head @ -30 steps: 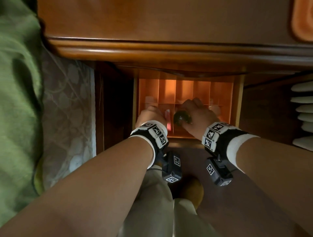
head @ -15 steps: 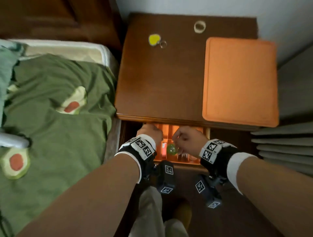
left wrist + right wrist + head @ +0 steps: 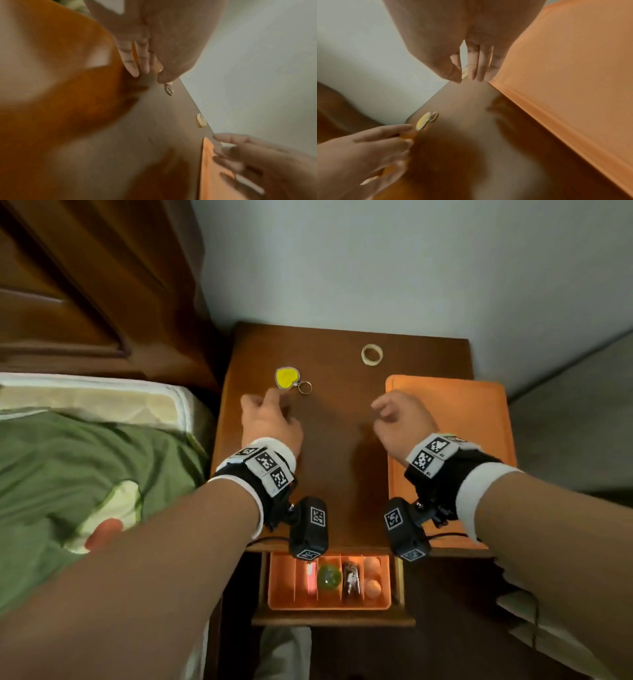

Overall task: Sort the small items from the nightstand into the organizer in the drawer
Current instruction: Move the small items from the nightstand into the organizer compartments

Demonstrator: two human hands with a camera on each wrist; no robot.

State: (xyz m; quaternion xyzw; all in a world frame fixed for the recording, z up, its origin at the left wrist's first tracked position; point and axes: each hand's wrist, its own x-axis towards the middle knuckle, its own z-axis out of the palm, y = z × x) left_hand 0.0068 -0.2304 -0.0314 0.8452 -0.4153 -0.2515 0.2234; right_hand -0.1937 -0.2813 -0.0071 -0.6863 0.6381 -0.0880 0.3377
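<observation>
A yellow heart keychain (image 3: 287, 378) with a metal ring (image 3: 305, 387) lies at the back left of the nightstand top (image 3: 335, 446). A cream tape roll (image 3: 372, 355) lies at the back middle. My left hand (image 3: 260, 400) hovers just short of the keychain with its fingers stretched out, holding nothing. My right hand (image 3: 378, 416) hangs over the top with loosely curled, empty fingers. Below, the orange organizer (image 3: 281, 580) sits in the open drawer and holds a green ball (image 3: 329, 576), a pink item (image 3: 310, 577), a dark item (image 3: 351, 580) and orange balls (image 3: 371, 583).
A flat orange lid (image 3: 452, 412) covers the right side of the nightstand top, partly under my right wrist. A bed with a green cover (image 3: 85, 474) is at the left. A grey wall (image 3: 376, 268) runs behind the nightstand.
Both hands left the drawer and rose over the nightstand top. The green ball the right hand held now lies in the organizer. The head view lifted to the top.
</observation>
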